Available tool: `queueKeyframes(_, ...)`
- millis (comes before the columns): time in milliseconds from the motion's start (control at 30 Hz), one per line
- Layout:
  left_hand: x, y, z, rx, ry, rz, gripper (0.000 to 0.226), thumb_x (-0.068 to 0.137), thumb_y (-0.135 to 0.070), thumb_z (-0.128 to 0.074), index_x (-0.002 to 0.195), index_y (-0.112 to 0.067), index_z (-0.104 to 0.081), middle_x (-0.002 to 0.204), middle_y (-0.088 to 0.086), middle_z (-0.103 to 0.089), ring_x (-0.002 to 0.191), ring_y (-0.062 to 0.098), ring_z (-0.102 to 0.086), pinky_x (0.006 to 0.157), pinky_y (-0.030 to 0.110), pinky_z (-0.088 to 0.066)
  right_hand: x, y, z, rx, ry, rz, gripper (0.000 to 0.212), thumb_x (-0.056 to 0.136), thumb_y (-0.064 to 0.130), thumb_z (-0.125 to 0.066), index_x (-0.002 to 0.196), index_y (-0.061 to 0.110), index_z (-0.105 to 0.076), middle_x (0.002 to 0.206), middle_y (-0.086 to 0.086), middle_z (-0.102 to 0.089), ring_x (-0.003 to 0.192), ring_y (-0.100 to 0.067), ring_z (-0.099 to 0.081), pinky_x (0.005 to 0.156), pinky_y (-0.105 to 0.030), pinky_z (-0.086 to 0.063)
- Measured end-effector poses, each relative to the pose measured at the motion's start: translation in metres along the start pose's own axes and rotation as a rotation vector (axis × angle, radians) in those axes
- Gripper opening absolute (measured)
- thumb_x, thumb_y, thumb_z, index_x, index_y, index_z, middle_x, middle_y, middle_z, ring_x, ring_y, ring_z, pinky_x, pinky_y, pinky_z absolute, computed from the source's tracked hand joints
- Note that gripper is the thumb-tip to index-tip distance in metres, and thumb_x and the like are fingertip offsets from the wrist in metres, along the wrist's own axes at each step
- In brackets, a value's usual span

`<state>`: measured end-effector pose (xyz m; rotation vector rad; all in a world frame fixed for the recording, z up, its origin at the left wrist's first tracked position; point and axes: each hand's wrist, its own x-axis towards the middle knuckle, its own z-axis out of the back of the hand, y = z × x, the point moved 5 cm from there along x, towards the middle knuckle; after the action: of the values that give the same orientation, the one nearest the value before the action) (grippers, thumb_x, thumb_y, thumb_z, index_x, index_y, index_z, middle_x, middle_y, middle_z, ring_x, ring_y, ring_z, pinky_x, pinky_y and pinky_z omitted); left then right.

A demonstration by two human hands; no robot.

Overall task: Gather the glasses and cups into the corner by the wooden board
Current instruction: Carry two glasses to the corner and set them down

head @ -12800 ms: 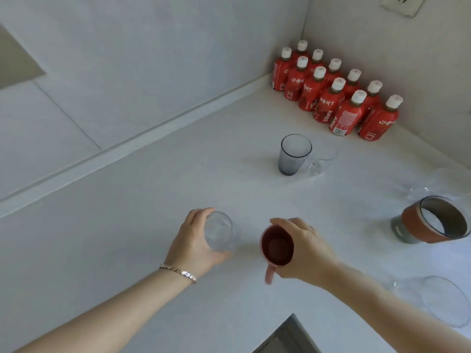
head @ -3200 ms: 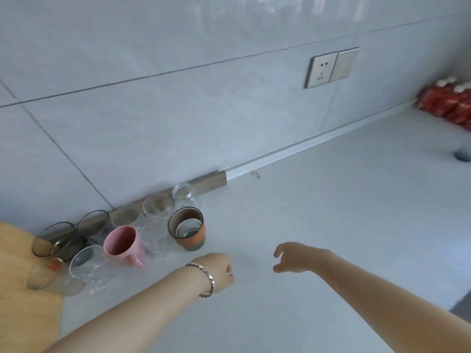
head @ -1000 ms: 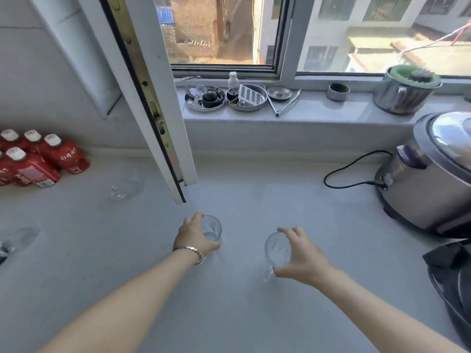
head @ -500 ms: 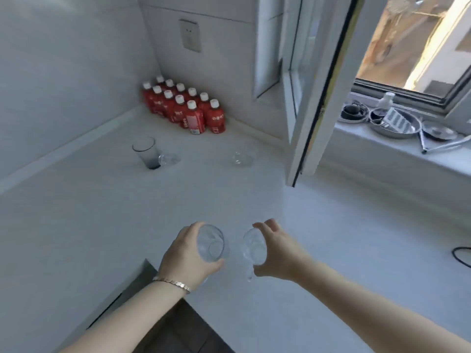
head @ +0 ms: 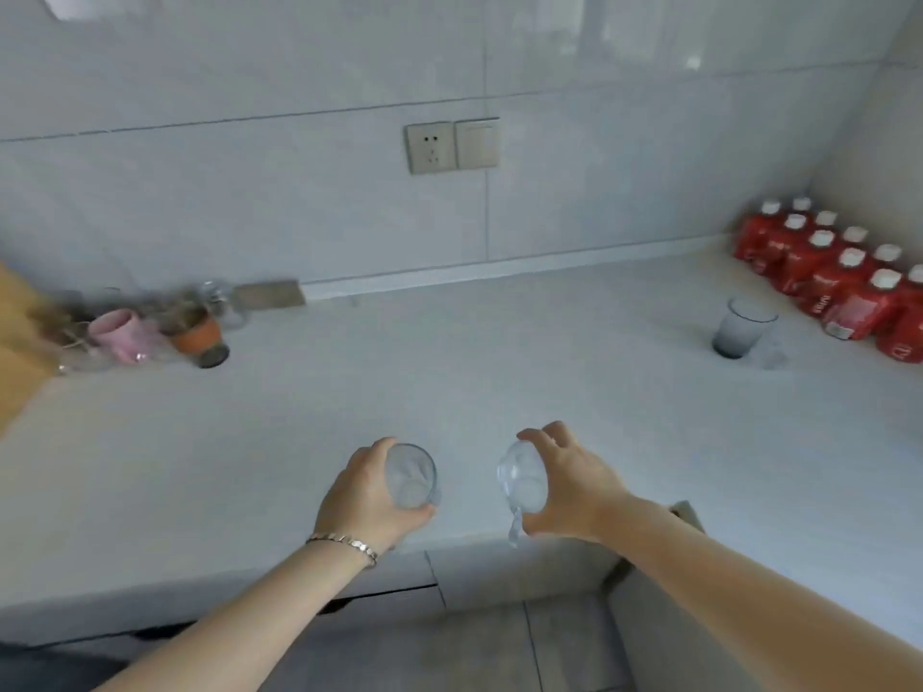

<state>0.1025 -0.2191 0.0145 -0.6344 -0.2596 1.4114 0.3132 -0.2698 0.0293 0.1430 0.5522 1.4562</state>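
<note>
Pale grey countertop (head: 499,372) along a tiled wall, with a clear vessel gripped in each hand near its front edge.
Left hand (head: 367,496) wraps a clear glass (head: 410,476); right hand (head: 567,484) clasps a clear handled cup (head: 520,479). Far left, a blurred cluster with a pink mug (head: 120,332) and an orange-banded cup (head: 200,334) sits beside the wooden board (head: 17,342). A smoky glass (head: 739,328) stands near red bottles (head: 839,287).

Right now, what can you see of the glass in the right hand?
The glass mug is clear and looks empty. It is tipped, mouth toward the camera, with a handle pointing down. The right hand grips it from the right side and holds it above the counter's front edge. Nothing else touches it.
</note>
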Motion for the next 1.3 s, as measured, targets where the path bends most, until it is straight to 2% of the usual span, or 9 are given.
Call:
queueKeyframes(200,0.017,0.138,0.096,-0.014,-0.072,0.143,0.083,0.063,-0.042,-0.076,0.135,-0.026,-0.037,0.132,0.000,-0.048,0.118,0.020,-0.052,0.094,0.027,-0.044,0.079,0.143,-0.046,-0.013,0.078,0.132,0.092,0.064,0.036,-0.077,0.140,0.026,-0.027,0.135,0.005,-0.031,0.116,-0.022,-0.052,0.088,-0.029,-0.051)
queueKeyframes(367,0.037,0.227,0.152,-0.033,-0.122,0.254,0.078,0.062,-0.043,-0.076,0.130,-0.026,-0.040,0.126,-0.001,-0.051,0.112,0.020,-0.054,0.090,0.029,-0.049,0.141,0.233,-0.079,-0.012,0.138,0.220,0.092,0.063,0.036,-0.076,0.141,0.025,-0.028,0.134,0.006,-0.033,0.111,-0.021,-0.056,0.086,-0.031,-0.054)
queueKeyframes(467,0.056,0.271,0.178,-0.057,-0.159,0.335,0.076,0.060,-0.045,-0.075,0.126,-0.025,-0.043,0.120,-0.001,-0.053,0.104,0.021,-0.057,0.080,0.029,-0.050,0.179,0.277,-0.095,-0.031,0.170,0.271,0.093,0.063,0.035,-0.076,0.142,0.026,-0.027,0.134,0.006,-0.032,0.106,-0.020,-0.058,0.085,-0.030,-0.054)
queueKeyframes(600,0.087,0.323,0.213,-0.064,-0.225,0.415,0.070,0.056,-0.054,-0.072,0.115,-0.024,-0.048,0.108,-0.001,-0.059,0.079,0.022,-0.061,0.063,0.027,-0.050,0.232,0.333,-0.115,-0.050,0.209,0.356,0.095,0.063,0.036,-0.077,0.143,0.025,-0.025,0.137,0.005,-0.031,0.108,-0.021,-0.058,0.084,-0.027,-0.051)
queueKeyframes(733,0.121,0.368,0.249,-0.070,-0.287,0.510,0.074,0.054,-0.052,-0.073,0.118,-0.026,-0.048,0.110,-0.002,-0.059,0.093,0.020,-0.062,0.071,0.028,-0.052,0.282,0.390,-0.132,-0.061,0.269,0.430,0.096,0.063,0.035,-0.078,0.143,0.025,-0.024,0.138,0.004,-0.029,0.111,-0.021,-0.055,0.087,-0.028,-0.051)
queueKeyframes(1000,0.188,0.455,0.318,-0.056,-0.291,0.575,0.066,0.051,-0.046,-0.077,0.105,-0.023,-0.048,0.103,0.002,-0.060,0.080,0.024,-0.064,0.059,0.026,-0.045,0.359,0.481,-0.161,-0.083,0.328,0.483,0.097,0.065,0.034,-0.078,0.144,0.024,-0.022,0.141,0.004,-0.028,0.119,-0.020,-0.050,0.089,-0.027,-0.048)
queueKeyframes(1100,0.227,0.491,0.341,-0.040,-0.271,0.548,0.069,0.052,-0.042,-0.078,0.111,-0.021,-0.050,0.111,0.004,-0.058,0.090,0.024,-0.063,0.072,0.033,-0.053,0.381,0.508,-0.174,-0.077,0.306,0.446,0.099,0.063,0.035,-0.080,0.144,0.025,-0.023,0.144,0.004,-0.026,0.120,-0.020,-0.050,0.092,-0.028,-0.048)
queueKeyframes(1200,0.266,0.527,0.359,-0.008,-0.207,0.520,0.083,0.059,-0.038,-0.078,0.131,-0.019,-0.040,0.127,0.007,-0.050,0.113,0.027,-0.056,0.092,0.036,-0.052,0.399,0.530,-0.191,-0.044,0.272,0.368,0.099,0.062,0.037,-0.080,0.143,0.025,-0.024,0.143,0.004,-0.027,0.118,-0.020,-0.050,0.093,-0.028,-0.049)
queueKeyframes(1300,0.299,0.558,0.371,0.056,-0.150,0.486,0.082,0.062,-0.035,-0.078,0.131,-0.016,-0.038,0.128,0.008,-0.048,0.116,0.028,-0.053,0.092,0.037,-0.051,0.413,0.554,-0.213,-0.002,0.242,0.301,0.097,0.062,0.036,-0.080,0.141,0.024,-0.027,0.139,0.003,-0.031,0.120,-0.020,-0.047,0.095,-0.029,-0.047)
